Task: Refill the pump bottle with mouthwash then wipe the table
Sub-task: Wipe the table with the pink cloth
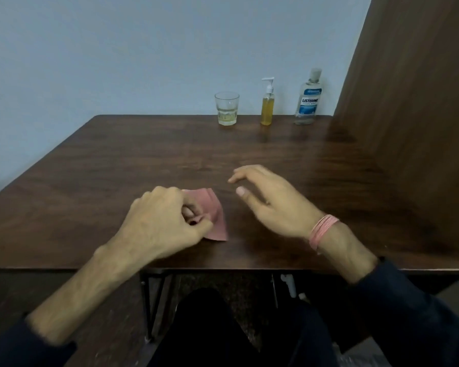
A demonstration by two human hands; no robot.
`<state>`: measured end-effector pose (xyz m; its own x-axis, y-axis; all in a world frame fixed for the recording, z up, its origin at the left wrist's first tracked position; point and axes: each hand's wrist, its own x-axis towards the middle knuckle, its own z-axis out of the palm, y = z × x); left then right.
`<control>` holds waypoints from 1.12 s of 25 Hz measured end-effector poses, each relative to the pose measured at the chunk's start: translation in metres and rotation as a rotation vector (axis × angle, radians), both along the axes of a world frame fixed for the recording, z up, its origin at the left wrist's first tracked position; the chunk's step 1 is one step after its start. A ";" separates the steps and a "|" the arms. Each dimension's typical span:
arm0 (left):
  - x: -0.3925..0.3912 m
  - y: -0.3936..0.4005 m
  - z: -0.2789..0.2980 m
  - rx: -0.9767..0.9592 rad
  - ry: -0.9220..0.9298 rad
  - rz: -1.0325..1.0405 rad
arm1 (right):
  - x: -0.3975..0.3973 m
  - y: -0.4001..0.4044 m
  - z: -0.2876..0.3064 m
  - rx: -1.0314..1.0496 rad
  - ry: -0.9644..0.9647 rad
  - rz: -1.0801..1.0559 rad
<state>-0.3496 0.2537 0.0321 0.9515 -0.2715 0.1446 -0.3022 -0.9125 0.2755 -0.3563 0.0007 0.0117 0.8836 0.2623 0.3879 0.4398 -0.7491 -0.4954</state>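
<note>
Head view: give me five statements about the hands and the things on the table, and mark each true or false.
1. The left hand grips the pink cloth. True.
2. The right hand holds the pump bottle. False: it hovers open near the cloth; the bottle stands untouched at the table's far edge.
3. The pump bottle stands between the glass and the mouthwash bottle. True.
4. The glass is empty. False: a little yellowish liquid sits in its bottom.
5. The mouthwash bottle lies on its side. False: it stands upright, cap on.
</note>
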 end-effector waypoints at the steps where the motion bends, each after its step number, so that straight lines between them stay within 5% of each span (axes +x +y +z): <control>1: -0.013 0.003 0.000 -0.062 0.009 -0.021 | -0.010 0.022 -0.002 -0.017 0.014 0.072; 6: -0.014 0.036 -0.006 -0.424 -0.173 0.121 | -0.010 0.103 -0.014 -0.213 0.141 0.009; 12: 0.022 0.046 -0.044 -0.029 0.036 0.034 | -0.001 0.145 -0.040 -0.457 0.134 -0.073; 28: 0.038 0.055 -0.063 0.042 0.017 -0.007 | 0.000 0.048 -0.042 -0.449 0.178 -0.177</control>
<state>-0.3114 0.3085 -0.0313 0.9519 -0.2833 0.1167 -0.3039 -0.9215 0.2417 -0.3566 0.0482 -0.0307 0.9717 0.2085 0.1106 0.2247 -0.9607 -0.1629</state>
